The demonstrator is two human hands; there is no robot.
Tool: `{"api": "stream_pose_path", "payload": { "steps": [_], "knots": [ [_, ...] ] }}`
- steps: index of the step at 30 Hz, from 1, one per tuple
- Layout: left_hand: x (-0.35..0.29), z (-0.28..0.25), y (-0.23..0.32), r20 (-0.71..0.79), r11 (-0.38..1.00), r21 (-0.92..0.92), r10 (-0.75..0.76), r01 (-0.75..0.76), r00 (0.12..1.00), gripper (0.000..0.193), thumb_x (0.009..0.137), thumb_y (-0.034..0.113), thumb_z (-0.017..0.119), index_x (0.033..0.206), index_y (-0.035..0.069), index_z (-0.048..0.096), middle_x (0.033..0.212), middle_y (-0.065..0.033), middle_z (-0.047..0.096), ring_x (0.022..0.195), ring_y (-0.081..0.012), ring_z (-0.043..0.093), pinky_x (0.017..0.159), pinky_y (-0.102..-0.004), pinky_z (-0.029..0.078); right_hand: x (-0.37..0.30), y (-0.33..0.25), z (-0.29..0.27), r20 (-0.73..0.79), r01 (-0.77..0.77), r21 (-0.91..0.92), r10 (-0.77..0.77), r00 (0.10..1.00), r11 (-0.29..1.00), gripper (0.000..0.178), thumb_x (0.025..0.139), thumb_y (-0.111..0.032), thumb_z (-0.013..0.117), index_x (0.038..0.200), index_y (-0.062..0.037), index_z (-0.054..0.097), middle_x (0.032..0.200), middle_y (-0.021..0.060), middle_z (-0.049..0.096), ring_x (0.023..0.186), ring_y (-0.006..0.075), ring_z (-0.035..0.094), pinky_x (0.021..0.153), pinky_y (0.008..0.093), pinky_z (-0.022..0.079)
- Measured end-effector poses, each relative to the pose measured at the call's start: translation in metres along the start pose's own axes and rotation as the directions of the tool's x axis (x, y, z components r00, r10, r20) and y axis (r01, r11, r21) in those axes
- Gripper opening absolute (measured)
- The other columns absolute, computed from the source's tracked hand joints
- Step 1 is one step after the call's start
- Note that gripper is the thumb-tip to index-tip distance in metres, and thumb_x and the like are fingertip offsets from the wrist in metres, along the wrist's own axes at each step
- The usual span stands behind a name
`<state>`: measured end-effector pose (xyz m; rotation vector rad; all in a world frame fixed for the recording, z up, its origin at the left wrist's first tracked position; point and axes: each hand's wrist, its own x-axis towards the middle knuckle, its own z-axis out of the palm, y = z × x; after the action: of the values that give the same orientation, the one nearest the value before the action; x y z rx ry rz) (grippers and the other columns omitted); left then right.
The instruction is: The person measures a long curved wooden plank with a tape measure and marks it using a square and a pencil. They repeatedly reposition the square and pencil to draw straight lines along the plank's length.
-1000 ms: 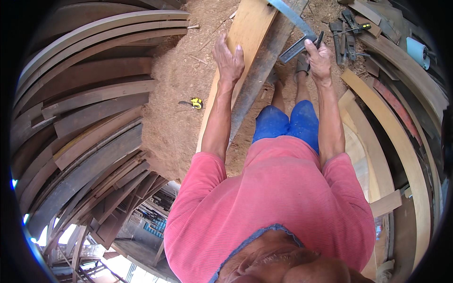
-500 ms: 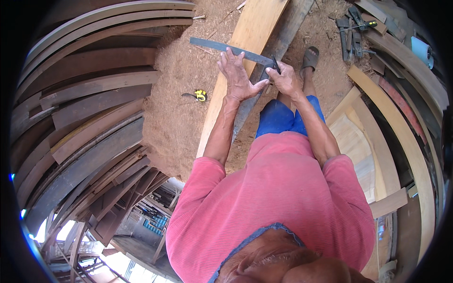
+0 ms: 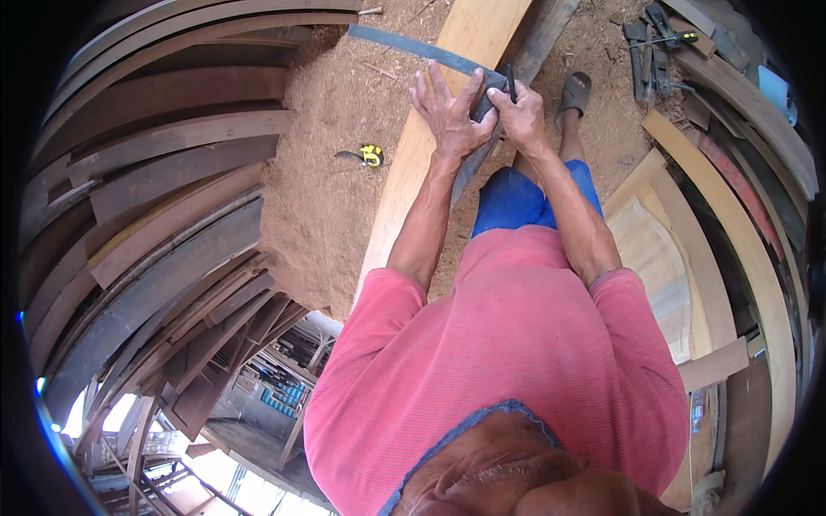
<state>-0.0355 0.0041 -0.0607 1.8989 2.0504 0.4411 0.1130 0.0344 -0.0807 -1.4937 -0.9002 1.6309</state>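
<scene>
Squaring, apparently: left hand (image 3: 452, 116) spread on square (image 3: 485, 100), blade (image 3: 400, 45) toward 10 o'clock across board (image 3: 484, 30). Right hand (image 3: 523, 119) pinches pen (image 3: 511, 81); marking needs stillness.

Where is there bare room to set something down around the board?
Sawdust floor between the left lumber stack and the pale board, below the tape measure, looks open. Crowded: around the square, left hand and right hand; the tool pile, upper right.

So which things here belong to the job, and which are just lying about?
Apparently in use: metal square under left hand; pale board beneath it; black pen in right hand.

Apparently lying about: yellow tape measure; hand tools, upper right; stacked planks, left.
</scene>
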Motion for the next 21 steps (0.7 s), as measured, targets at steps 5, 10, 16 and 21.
{"api": "stream_pose_path", "payload": {
  "steps": [5, 10, 16, 21],
  "knots": [
    [0.0008, -0.0014, 0.0023, -0.001, 0.998, 0.059, 0.004, -0.003, 1.000, 0.079, 0.074, 0.048, 0.085, 0.150, 0.042, 0.064, 0.172, -0.0381, 0.020, 0.155, -0.0647, 0.017, 0.122, -0.0759, 0.012, -0.0016, -0.0071, 0.0008, -0.011, -0.004, 0.024, 0.004, 1.000, 1.000, 0.020, 0.097, -0.015, 0.076, 0.104, 0.0039, 0.075, 0.083, 0.0039, 0.073, 0.077, 0.0094, 0.062, 0.071, 0.0326, 0.053],
    [0.0021, -0.0002, 0.0029, 0.002, 0.997, 0.075, -0.003, 0.002, 1.000, 0.079, 0.076, 0.052, 0.084, 0.152, 0.045, 0.062, 0.172, -0.0383, 0.019, 0.156, -0.0644, 0.016, 0.122, -0.0759, 0.011, -0.0014, -0.0099, -0.0001, 0.008, -0.031, 0.000, 0.031, 0.999, 1.000, 0.017, 0.101, -0.013, 0.074, 0.110, 0.0016, 0.076, 0.095, 0.0007, 0.074, 0.085, 0.0071, 0.062, 0.076, 0.0282, 0.054],
    [0.0018, 0.0015, 0.0032, 0.011, 0.997, 0.077, -0.016, 0.015, 1.000, 0.081, 0.076, 0.053, 0.083, 0.153, 0.046, 0.060, 0.173, -0.0382, 0.018, 0.156, -0.0636, 0.015, 0.123, -0.0757, 0.010, -0.0005, -0.0069, -0.0015, 0.017, -0.061, 0.011, 0.061, 0.998, 0.998, 0.016, 0.101, -0.013, 0.074, 0.110, 0.0002, 0.076, 0.096, -0.0002, 0.074, 0.085, 0.0070, 0.062, 0.076, 0.0278, 0.054],
    [0.0023, 0.0016, 0.0026, 0.011, 0.996, 0.090, -0.006, 0.005, 1.000, 0.082, 0.076, 0.053, 0.083, 0.154, 0.046, 0.059, 0.173, -0.0386, 0.018, 0.156, -0.0635, 0.014, 0.123, -0.0752, 0.010, -0.0002, -0.0058, 0.0005, -0.003, -0.068, 0.039, 0.068, 0.998, 0.997, 0.021, 0.099, -0.017, 0.075, 0.109, 0.0014, 0.075, 0.089, 0.0015, 0.072, 0.079, 0.0095, 0.062, 0.072, 0.0304, 0.053]
  ]
}}
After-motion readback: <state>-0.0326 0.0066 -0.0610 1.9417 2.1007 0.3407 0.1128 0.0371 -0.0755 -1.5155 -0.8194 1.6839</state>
